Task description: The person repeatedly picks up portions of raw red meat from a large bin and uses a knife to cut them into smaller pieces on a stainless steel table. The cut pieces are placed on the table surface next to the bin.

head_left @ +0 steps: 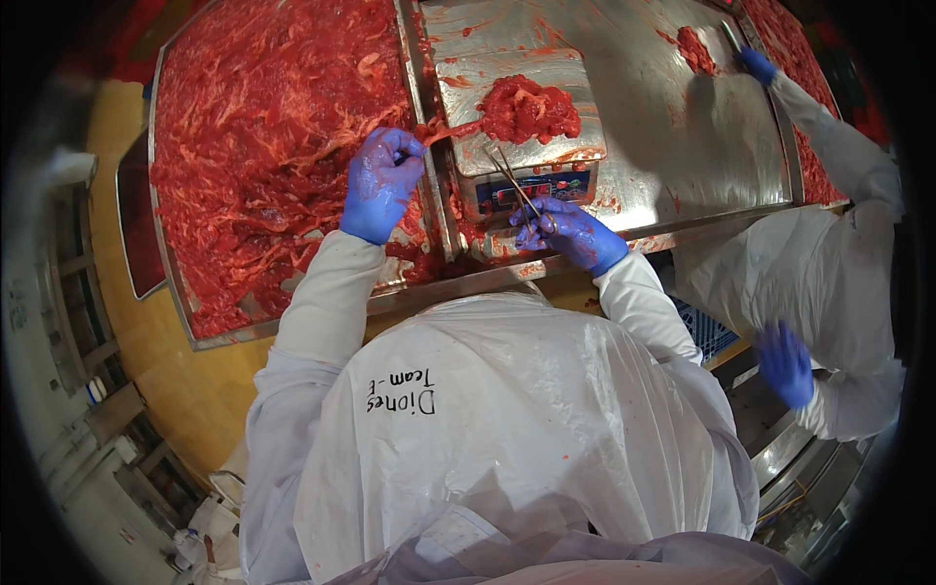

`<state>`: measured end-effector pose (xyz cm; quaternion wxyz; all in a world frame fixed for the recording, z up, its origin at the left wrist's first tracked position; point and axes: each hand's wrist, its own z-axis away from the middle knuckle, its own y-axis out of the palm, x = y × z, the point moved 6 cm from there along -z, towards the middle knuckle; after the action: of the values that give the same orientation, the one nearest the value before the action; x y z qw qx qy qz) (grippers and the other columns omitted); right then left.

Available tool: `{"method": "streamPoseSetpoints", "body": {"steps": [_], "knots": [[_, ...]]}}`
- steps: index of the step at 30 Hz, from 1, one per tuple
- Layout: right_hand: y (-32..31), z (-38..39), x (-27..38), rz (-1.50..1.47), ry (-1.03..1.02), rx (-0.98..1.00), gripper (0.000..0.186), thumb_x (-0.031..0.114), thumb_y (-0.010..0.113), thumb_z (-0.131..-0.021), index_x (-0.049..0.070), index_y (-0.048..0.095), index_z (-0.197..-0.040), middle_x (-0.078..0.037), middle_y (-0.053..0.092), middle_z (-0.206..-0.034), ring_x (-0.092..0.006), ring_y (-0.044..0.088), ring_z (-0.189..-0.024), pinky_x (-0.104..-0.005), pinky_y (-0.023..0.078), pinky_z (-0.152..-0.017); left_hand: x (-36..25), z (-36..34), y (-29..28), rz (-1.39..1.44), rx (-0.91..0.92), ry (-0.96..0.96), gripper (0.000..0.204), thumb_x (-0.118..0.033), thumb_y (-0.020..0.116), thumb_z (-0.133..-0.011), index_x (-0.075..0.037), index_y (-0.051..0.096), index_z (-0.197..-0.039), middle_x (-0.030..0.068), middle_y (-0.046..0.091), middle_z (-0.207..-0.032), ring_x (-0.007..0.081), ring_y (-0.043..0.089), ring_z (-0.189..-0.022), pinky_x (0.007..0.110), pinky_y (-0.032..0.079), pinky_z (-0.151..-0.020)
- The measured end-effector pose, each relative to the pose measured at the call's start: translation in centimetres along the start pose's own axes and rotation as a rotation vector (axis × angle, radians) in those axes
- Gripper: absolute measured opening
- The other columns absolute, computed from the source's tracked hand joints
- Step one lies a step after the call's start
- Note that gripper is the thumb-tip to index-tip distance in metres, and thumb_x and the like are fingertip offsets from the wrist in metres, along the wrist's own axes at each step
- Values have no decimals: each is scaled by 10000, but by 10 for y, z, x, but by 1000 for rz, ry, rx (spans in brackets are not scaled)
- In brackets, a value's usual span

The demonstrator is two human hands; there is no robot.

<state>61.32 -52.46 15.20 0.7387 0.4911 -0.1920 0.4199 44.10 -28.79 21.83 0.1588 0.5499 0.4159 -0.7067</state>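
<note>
My left hand (pixel 380 183), in a bloodied blue glove, pinches the end of a thin strip of red meat (pixel 454 131). That strip stretches right to a clump of raw meat (pixel 529 110) lying on the steel plate of a digital scale (pixel 570 70). Low over the front of the scale, my right hand (pixel 575 234) is closed round a slender scissor-like metal tool (pixel 517 185). Its two thin tips sit slightly apart and point up toward the clump, just below it. Whether it is scissors or forceps I cannot tell.
A wide steel tray (pixel 177 283) heaped with red meat trimmings lies at left. Right of the scale runs a steel worktop (pixel 673 146). A co-worker's gloved hand (pixel 758 66) holds a tool there near a small meat piece (pixel 695 51); their other hand (pixel 784 366) hangs lower.
</note>
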Motion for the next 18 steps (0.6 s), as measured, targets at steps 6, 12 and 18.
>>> {"method": "streamPoseSetpoints", "body": {"steps": [6,12,18], "knots": [[30,-45,37,-191,-92,-70,294,237,691,-1028,5,701,-1209,-59,711,-1001,-167,687,-922,-341,566,-869,-25,39,54,-129,319,281,88,-11,694,-845,-38,691,-929,91,615,-898,230,637,-841,346,521,-769],[28,-38,25,-43,4,-23,290,194,775,-962,26,725,-1193,-50,734,-994,-152,681,-867,-299,547,-837,38,60,18,-278,277,87,135,-47,691,-825,-57,680,-959,140,629,-926,330,646,-905,417,529,-799],[111,-69,58,1053,-612,-65,495,302,755,-984,111,596,-1412,-137,719,-1167,-308,717,-1021,-418,575,-909,80,75,34,-220,297,171,258,-113,725,-804,-72,703,-1058,208,651,-1002,394,636,-993,475,528,-876]]}}
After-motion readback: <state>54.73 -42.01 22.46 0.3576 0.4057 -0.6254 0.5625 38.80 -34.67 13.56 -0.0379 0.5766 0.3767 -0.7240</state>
